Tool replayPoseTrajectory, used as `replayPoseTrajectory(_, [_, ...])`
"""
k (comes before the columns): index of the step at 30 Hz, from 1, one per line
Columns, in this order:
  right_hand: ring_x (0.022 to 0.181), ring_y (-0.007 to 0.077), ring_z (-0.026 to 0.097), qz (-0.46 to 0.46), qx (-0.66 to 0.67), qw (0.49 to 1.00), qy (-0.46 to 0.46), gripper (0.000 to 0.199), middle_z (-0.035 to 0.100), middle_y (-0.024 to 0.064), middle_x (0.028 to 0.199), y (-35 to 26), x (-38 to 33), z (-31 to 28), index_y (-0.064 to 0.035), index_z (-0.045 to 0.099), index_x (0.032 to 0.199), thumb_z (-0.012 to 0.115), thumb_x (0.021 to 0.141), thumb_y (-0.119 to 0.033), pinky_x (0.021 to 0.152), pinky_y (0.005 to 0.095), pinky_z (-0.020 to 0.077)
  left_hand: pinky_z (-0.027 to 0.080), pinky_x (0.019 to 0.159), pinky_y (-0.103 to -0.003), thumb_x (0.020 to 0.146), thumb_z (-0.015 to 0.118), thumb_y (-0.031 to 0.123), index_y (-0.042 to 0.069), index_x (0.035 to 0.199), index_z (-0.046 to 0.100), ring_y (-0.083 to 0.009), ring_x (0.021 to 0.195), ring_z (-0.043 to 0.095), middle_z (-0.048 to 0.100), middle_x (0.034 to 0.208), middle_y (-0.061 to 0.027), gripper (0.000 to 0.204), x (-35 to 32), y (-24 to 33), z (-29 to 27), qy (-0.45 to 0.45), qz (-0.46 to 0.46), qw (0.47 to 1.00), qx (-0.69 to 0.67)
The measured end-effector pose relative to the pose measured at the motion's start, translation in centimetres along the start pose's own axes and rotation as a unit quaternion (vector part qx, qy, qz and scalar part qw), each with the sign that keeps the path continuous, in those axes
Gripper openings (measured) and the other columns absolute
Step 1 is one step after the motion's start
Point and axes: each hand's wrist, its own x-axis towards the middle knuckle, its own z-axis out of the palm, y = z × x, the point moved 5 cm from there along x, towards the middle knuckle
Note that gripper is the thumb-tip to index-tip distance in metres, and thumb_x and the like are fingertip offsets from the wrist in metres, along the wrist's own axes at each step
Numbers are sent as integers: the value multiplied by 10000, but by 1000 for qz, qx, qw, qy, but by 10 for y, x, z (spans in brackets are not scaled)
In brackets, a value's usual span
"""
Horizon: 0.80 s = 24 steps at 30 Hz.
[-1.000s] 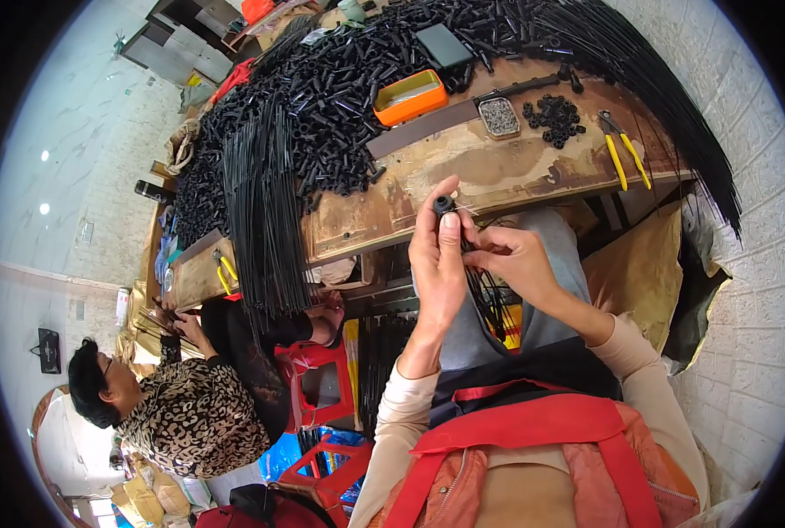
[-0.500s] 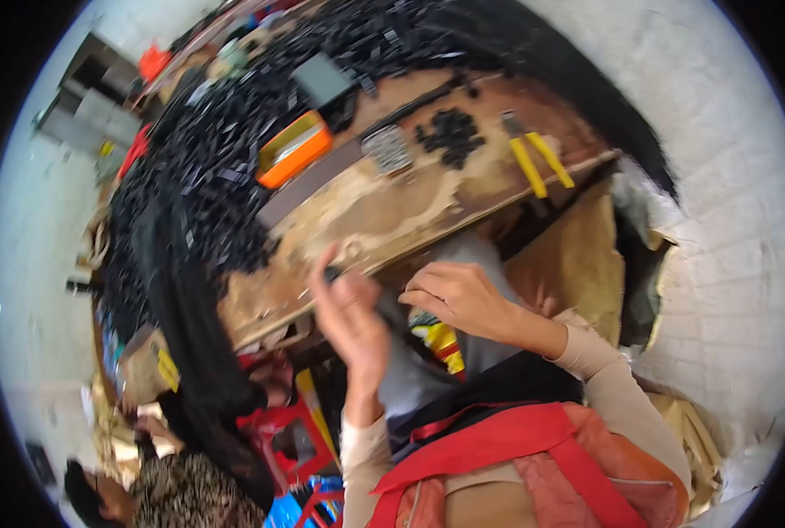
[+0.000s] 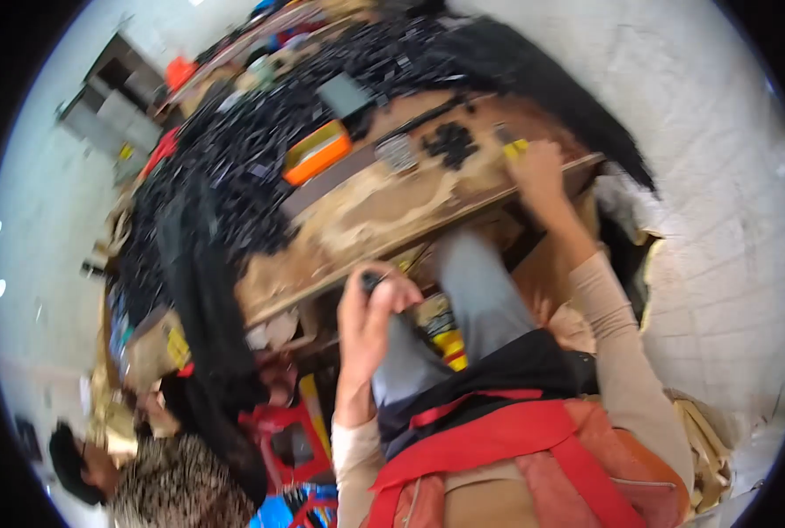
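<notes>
At the right end of the wooden table (image 3: 273, 286), my right hand (image 3: 542, 176) is closed over the yellow handles of a pair of pliers (image 3: 514, 148); the metal jaws poke out past the fingers, somewhat blurred. Just below the table's front edge, above my lap, my left hand (image 3: 364, 312) curls around a small black piece (image 3: 371, 281), whose exact kind I cannot make out. To the left of the pliers lies a little heap of small black parts (image 3: 450, 143). Beside that heap sits a small grey container of tiny metal-looking bits (image 3: 397, 153).
An orange box (image 3: 319, 157) and a grey block (image 3: 344, 94) stand by a large pile of black strips (image 3: 234, 185). Black cloth (image 3: 194, 264) hangs over the left side, more (image 3: 559, 88) at the far right. Another person (image 3: 159, 480) sits lower left near a red stool (image 3: 322, 440).
My right hand has reached up and right from above my lap to the pliers and closed on their handles. My left hand has lowered slightly and its fingers have curled in around the black piece.
</notes>
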Motion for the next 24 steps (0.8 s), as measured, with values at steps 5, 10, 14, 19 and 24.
replayPoseTrajectory(5, [899,177,597,151,570,807,-7,363,637,78,934,22,-41,-40,28,604,1125,559,970,-297,787,296,463,383,610,-233,960,570,125,46,1135,465,-75,695,448,462,858,-9,219,-26,-2,-1,17,-25,995,-91])
replayPoseTrajectory(10, [702,106,565,81,667,575,-467,363,603,13,794,-69,-98,-126,-14,562,1243,530,975,-256,680,273,463,322,554,-219,956,600,150,52,1113,490,-57,647,405,439,790,28,216,-37,1,-8,39,-16,999,6])
replayPoseTrajectory(14, [775,187,572,-112,541,710,-437,369,588,61,868,-122,-107,-184,-77,541,1290,572,930,-156,733,316,459,319,560,-201,963,604,205,37,1234,505,-45,656,401,455,796,33,333,-43,5,-8,39,-1,999,34])
replayPoseTrajectory(19, [1034,348,509,-298,382,860,-158,603,502,138,1151,-147,-94,-206,-131,519,1352,606,780,38,899,407,419,401,915,-256,960,592,142,32,1314,510,-123,1009,509,570,1125,-49,380,-47,9,-7,1,-57,998,-21])
replayPoseTrajectory(24, [1046,326,524,-349,328,877,-45,626,508,147,1150,-160,-86,-209,-134,516,1368,594,771,36,908,423,429,362,1030,-296,958,592,143,20,1371,475,-176,1201,496,536,1334,-101,447,-48,8,-11,-21,-54,998,-40])
